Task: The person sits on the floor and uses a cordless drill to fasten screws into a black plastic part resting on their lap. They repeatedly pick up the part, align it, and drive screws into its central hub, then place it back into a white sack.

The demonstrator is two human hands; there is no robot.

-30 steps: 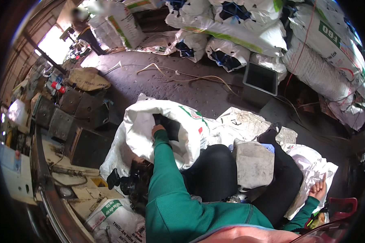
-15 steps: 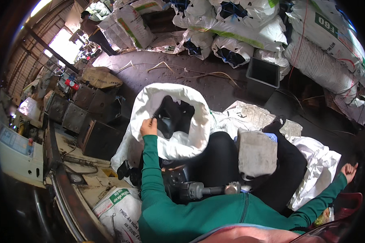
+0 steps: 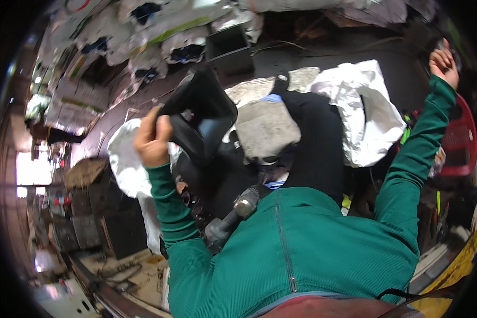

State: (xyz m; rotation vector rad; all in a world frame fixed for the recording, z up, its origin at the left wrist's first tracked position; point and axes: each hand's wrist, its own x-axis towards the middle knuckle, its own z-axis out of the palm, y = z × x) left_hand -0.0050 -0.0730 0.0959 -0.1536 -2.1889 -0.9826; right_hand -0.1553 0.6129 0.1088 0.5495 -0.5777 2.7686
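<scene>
My left hand [image 3: 152,138] is closed on the edge of a black hollow plastic part [image 3: 217,108], blurred by motion and raised over my lap. Its box-like opening faces up toward me. Behind that wrist lies a white woven sack [image 3: 124,169], mostly covered by the hand and the part. Far out to the right, my right hand [image 3: 444,66] has its fingers curled, with a blurred greyish thing at the fingertips that I cannot make out. A greyish cloth pad [image 3: 267,130] rests on my thighs. Close to my waist sits a grey metal jointed bar [image 3: 230,220].
A crumpled white sack [image 3: 365,114] spreads right of my legs, beside a red plastic chair [image 3: 461,140]. Ahead stand a dark grey bin [image 3: 229,50] and stacked full sacks [image 3: 164,24]. Dark metal blocks [image 3: 82,209] and a machine [image 3: 63,294] fill the left.
The black part has come out of the white sack in my left hand and moved right over my lap. The view has turned right. My right hand remains stretched out to the right.
</scene>
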